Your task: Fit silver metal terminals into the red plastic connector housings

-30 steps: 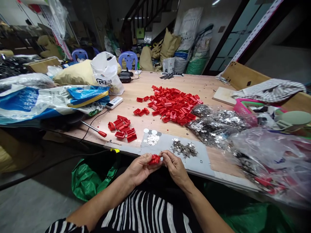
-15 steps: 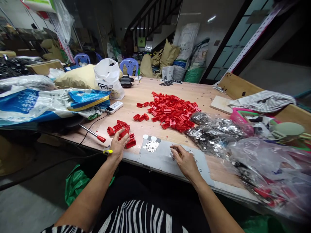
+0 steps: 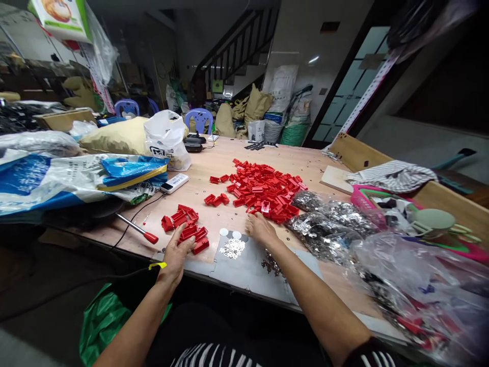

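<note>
My left hand (image 3: pixel 174 259) lies at the near side of a small group of red plastic housings (image 3: pixel 182 214), its fingers apart and touching or nearly touching the closest ones. My right hand (image 3: pixel 263 230) reaches over the grey mat (image 3: pixel 244 275) to the front edge of the large pile of red housings (image 3: pixel 263 186). Its fingers are bent together, and whatever is between them is hidden. Small flat white pieces (image 3: pixel 232 248) lie heaped on the mat between my hands, beside white discs (image 3: pixel 237 235). Small dark metal parts (image 3: pixel 272 265) are partly covered by my right forearm.
Clear bags of metal parts (image 3: pixel 324 229) lie on the right, near a pink basket (image 3: pixel 369 204). A lever with a red handle (image 3: pixel 150 237) juts over the left front edge. Blue-and-white sacking (image 3: pixel 76 173) and a white bag (image 3: pixel 167 140) fill the left side.
My right hand has moved from over the small metal parts, forward and left, to the front of the red pile. My left hand stays by the small red group. The camera view has shifted.
</note>
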`<state>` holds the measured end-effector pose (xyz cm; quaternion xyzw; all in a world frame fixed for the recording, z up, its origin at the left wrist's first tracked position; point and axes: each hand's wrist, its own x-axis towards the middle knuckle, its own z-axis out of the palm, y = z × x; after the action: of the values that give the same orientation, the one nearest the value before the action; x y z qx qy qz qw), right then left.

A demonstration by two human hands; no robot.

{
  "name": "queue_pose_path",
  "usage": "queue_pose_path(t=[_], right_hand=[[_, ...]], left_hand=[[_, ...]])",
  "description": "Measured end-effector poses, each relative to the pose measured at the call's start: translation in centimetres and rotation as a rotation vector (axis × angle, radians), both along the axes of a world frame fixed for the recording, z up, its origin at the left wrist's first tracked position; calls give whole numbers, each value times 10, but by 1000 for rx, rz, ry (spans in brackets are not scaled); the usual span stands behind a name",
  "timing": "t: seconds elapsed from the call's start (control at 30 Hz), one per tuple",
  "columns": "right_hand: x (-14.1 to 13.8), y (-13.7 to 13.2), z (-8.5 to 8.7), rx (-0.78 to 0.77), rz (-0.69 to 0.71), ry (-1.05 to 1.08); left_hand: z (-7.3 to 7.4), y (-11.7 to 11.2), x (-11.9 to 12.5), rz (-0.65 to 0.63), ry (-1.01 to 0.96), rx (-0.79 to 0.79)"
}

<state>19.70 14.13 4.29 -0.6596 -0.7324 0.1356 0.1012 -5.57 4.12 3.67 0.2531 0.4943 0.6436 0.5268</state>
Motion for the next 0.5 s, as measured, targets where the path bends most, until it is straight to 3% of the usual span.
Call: queue_pose_path(t=[0.13,0.3,0.43,0.5], right_hand=[[-6,-2,2,13,22,47],[-13,-50,14,27,133,231],[-26,-110,27,-121,270,759],[-32,-136,33,-202,303,906]], left_hand=[[-3,0,-5,15,56,10],[-7,-9,7,46,266,142],[-11,-27,34,-174,492,235],[-12,-37,47,-274,498,250]])
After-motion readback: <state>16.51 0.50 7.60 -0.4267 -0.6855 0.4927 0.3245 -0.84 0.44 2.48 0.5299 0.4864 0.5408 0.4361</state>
